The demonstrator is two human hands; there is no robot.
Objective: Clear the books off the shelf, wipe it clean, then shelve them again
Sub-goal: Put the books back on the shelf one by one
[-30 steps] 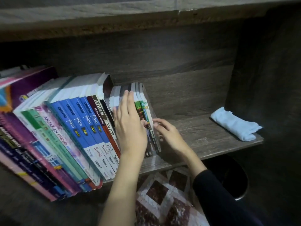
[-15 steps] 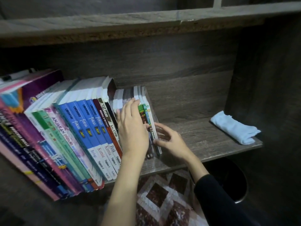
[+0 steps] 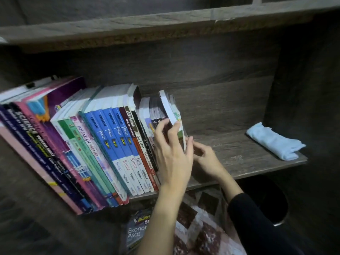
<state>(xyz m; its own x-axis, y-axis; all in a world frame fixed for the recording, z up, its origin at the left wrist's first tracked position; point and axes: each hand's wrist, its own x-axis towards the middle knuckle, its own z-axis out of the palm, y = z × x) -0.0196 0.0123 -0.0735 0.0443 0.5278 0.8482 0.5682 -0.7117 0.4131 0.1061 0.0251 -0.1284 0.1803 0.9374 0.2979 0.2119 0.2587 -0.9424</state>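
Note:
A row of leaning books (image 3: 110,140) fills the left half of the wooden shelf (image 3: 233,151). At the row's right end stand several thin books (image 3: 172,111); the outermost, white and green, juts up above its neighbours. My left hand (image 3: 173,157) grips these thin books, fingers on their spines and thumb round the right side. Just to the right, low by the shelf board, my right hand (image 3: 207,161) has its fingers touching the outer book's right face; the fingertips are partly hidden behind my left thumb. A folded light-blue cloth (image 3: 274,140) lies at the shelf's right end.
An upper shelf board (image 3: 165,21) runs overhead and a dark side panel (image 3: 303,89) closes the right. Bare shelf lies between the books and the cloth. Below the shelf lie a book (image 3: 136,230), patterned fabric (image 3: 198,227) and a dark round bin (image 3: 274,205).
My left hand went from lying flat on the spines to gripping the end books, and the outermost one has risen and tilted. My right hand slid slightly right and lower.

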